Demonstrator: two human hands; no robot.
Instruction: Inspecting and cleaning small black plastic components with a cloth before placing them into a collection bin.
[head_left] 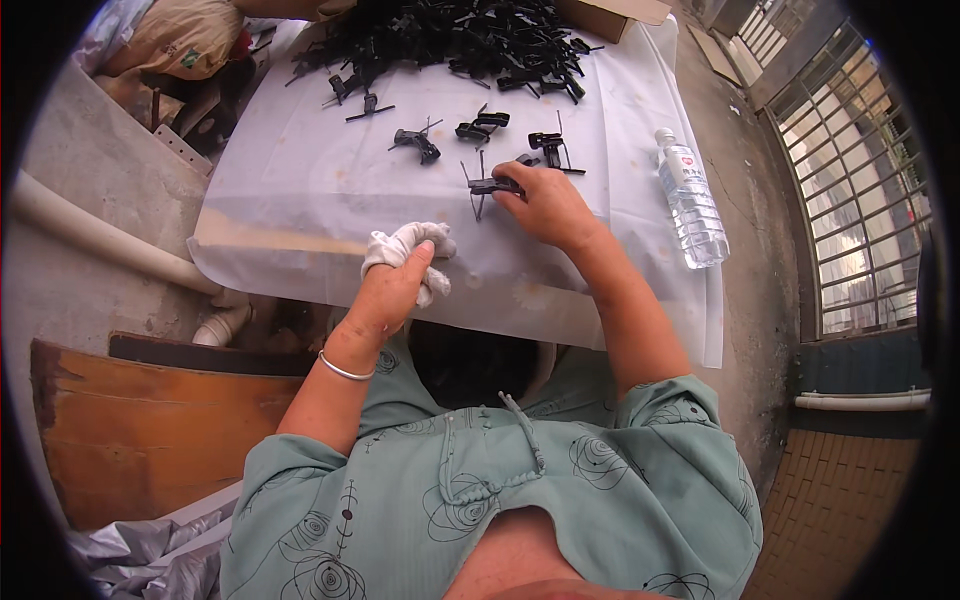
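Note:
My left hand (395, 295) is closed round a crumpled white cloth (410, 243) at the table's near edge. Farther in and to the right, my right hand (548, 205) pinches a black plastic part (488, 186) with thin rods sticking out of it. Its far end is partly hidden by my fingers. Just beyond that hand lies another black part (548, 148), upright rods showing. Similar loose pieces, a black part (418, 145) and a black part (483, 124), rest a little farther off. At the back is a big heap of black parts (450, 40).
A white cloth-like cover (300, 170) drapes over the table. On its right side lies a clear water bottle (690, 200). A cardboard box (615, 14) stands at the back right. Below the near edge, between my knees, is a round container (545, 368) with a dark inside.

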